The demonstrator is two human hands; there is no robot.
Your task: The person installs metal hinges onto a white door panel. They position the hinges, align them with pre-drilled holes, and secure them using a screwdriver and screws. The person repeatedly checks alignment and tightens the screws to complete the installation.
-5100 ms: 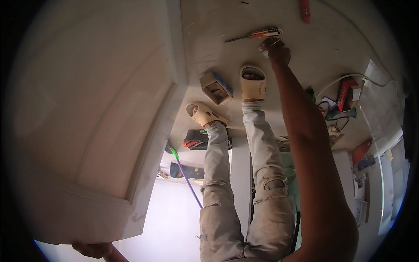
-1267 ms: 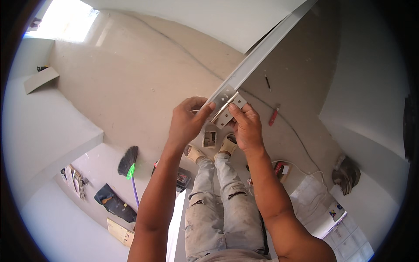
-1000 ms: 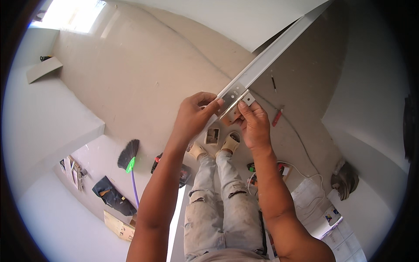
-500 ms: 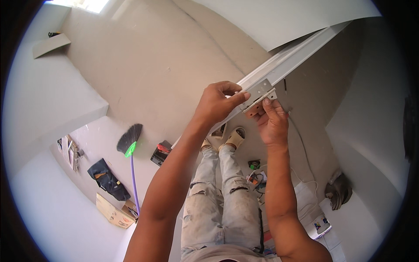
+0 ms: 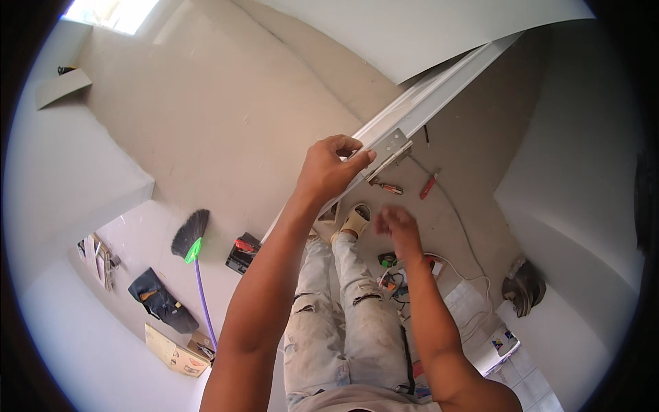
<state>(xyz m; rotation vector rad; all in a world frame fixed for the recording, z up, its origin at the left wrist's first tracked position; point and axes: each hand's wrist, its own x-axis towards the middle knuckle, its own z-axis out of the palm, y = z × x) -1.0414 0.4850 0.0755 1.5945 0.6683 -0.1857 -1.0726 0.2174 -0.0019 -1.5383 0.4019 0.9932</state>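
A metal butt hinge (image 5: 394, 145) with screw holes lies against the edge of a long white door panel (image 5: 427, 113). My left hand (image 5: 331, 168) is closed at the near end of the hinge, thumb and fingertips pinching its leaf against the panel. Lower and to the right, my right hand (image 5: 399, 226) is apart from the hinge and smeared by motion, so its fingers do not show clearly. On the floor below the hinge is a screwdriver (image 5: 391, 188) with an orange handle, and a red utility knife (image 5: 429, 185) lies beside it.
A broom (image 5: 190, 233) with a purple handle lies at left, near an open toolbox (image 5: 243, 253), a dark bag (image 5: 162, 301) and a cardboard box (image 5: 176, 351). A grey cable (image 5: 460, 214) crosses the floor at right. Power tools (image 5: 392, 280) lie by my legs.
My right hand has let go of the hinge and moved down toward my legs. My left hand stays at the hinge. The view has shifted slightly, uncovering the screwdriver and the knife.
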